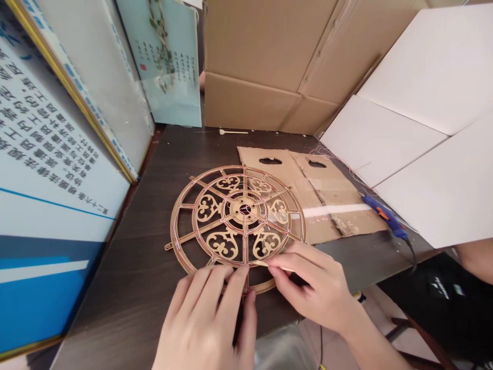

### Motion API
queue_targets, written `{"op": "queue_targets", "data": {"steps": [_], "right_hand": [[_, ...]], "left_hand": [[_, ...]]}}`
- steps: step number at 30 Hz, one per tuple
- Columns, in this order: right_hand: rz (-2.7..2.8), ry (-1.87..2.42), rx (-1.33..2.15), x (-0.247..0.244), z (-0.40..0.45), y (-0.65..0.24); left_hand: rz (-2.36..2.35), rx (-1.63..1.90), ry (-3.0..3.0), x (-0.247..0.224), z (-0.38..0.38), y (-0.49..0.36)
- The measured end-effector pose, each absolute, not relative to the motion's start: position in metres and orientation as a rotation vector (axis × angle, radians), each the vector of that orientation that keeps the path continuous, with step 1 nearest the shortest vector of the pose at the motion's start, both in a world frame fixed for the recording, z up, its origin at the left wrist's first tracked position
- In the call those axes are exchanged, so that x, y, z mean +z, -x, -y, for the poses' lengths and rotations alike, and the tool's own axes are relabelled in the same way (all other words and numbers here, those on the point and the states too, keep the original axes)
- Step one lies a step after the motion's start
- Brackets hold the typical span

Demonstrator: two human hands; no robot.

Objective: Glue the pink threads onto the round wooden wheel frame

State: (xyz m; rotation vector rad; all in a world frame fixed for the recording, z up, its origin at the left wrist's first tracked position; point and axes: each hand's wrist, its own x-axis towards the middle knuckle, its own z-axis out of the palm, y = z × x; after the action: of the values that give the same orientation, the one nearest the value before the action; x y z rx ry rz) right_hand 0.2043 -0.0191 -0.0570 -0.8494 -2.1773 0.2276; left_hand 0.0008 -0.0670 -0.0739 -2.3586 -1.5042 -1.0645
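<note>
A round tan openwork frame (187, 237) with spokes, concentric rings and scrolled heart-shaped ornaments lies flat on the dark table. Thin red and white wires run along its rings and spokes. At the near side, my left hand (204, 313) is bent over the rim, fingertips on the frame and thumb by its front edge. Between thumb and index finger, my right hand (311, 282) pinches a thin pale stick (261, 263). The stick's tip points left and touches the inner ring, close to my left index finger.
Right of the frame lies flattened cardboard (331, 185), a blue glue gun (389, 216) on its edge. A white-tipped stick (233, 132) lies at the back. Cardboard (265, 46), white panels (423, 128) and printed boards (50, 154) surround the table. Another person's arm (475, 259) shows at right.
</note>
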Motion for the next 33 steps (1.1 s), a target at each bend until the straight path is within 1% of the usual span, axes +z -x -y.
{"op": "queue_targets", "data": {"steps": [14, 33], "right_hand": [[2.265, 0.867, 0.148, -0.0599, 0.0254, -0.2042], [2.401, 0.897, 0.196, -0.0565, 0.0217, -0.2020]], "left_hand": [[1.452, -1.032, 2.372, -0.0789, 0.0710, 0.0021], [1.460, -1.156, 2.446, -0.0798, 0.0708, -0.0002]]}}
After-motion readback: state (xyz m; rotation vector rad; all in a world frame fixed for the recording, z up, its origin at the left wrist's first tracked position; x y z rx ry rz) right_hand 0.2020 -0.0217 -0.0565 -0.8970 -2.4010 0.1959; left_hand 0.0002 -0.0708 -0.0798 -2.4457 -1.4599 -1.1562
